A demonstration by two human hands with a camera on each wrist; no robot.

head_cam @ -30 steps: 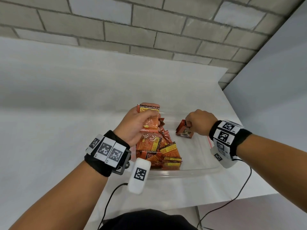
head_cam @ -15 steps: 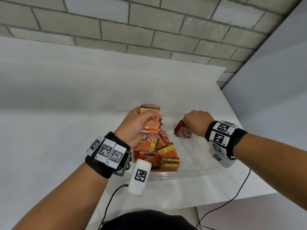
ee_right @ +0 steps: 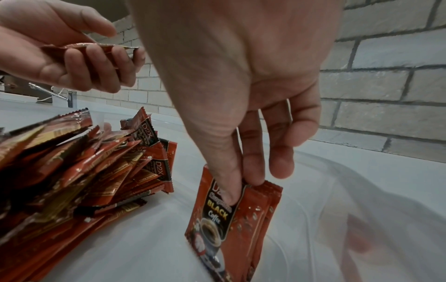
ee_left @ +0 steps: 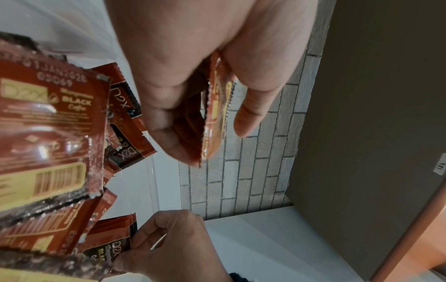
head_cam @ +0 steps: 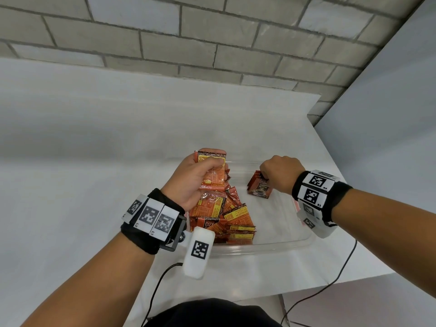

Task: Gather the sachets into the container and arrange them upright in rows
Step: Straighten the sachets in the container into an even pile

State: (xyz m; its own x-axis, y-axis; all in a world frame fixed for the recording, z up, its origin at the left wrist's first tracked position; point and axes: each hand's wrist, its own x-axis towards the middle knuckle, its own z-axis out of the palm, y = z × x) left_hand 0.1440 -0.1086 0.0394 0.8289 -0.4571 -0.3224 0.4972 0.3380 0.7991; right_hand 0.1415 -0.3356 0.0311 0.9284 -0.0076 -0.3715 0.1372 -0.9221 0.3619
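Here, right hand [ee_right: 241, 95] pinches upright sachets [ee_right: 231, 219]; left hand [head_cam: 195, 178] grips one sachet [head_cam: 212, 168], long axis vertical.

We see glossy, crinkled red-orange foil sachets [head_cam: 220, 208] in a smooth clear plastic container [head_cam: 271, 244] on a matt white tabletop [head_cam: 70, 185]; rough grey brick wall [head_cam: 212, 43].

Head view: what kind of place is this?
Likely an indoor data-recording station, not a home kitchen: a bare white table against a grey brick wall, and tracking-marker bands with cabled cameras on both wrists.
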